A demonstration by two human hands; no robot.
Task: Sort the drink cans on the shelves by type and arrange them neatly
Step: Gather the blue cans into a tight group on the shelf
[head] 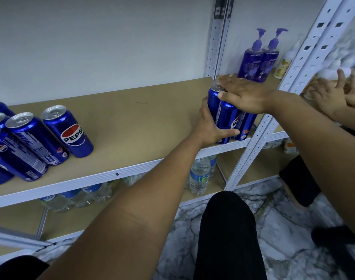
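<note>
At the right end of the shelf point(132, 110), the left hand point(211, 126) grips a cluster of blue Pepsi cans point(226, 118) while the right hand point(245, 96) lies flat across their tops, squaring them; next probably comes fetching the loose cans point(67, 131) at far left.

Soft, even indoor light casts only faint shadows, glints on the glossy blue drink cans point(67, 131), while wide-angle distortion bends the white perforated metal shelf posts point(259, 130) and softens the edges.
</note>
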